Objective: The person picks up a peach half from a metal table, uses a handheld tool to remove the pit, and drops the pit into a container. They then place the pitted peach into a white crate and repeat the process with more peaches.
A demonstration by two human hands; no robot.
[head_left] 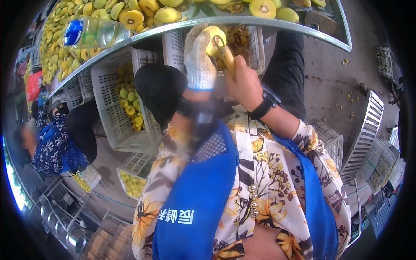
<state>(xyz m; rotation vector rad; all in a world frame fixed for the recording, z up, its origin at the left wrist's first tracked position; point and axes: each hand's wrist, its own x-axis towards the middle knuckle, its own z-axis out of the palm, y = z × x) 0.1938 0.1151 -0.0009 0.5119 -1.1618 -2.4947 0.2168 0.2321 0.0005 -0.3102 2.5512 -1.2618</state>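
My left hand point(200, 65), in a white knitted glove, grips a halved yellow peach point(214, 40) with its cut face turned toward my right hand. My bare right hand point(244, 84) is closed round the yellowish handle of a pitting tool point(228, 60). The tool's curved metal loop lies against the centre of the cut face. Below both hands, a white plastic crate point(256, 56) holds brownish scraps. Just beyond them runs the metal rim point(190, 24) of a table heaped with peach halves point(263, 8).
A capped clear bottle point(97, 33) lies by the rim among the fruit. To the left, a white crate point(108, 86) contains more peach halves. Another person point(60, 143) sits further left. A slatted metal rack point(364, 130) and stacked crates point(379, 160) stand at right.
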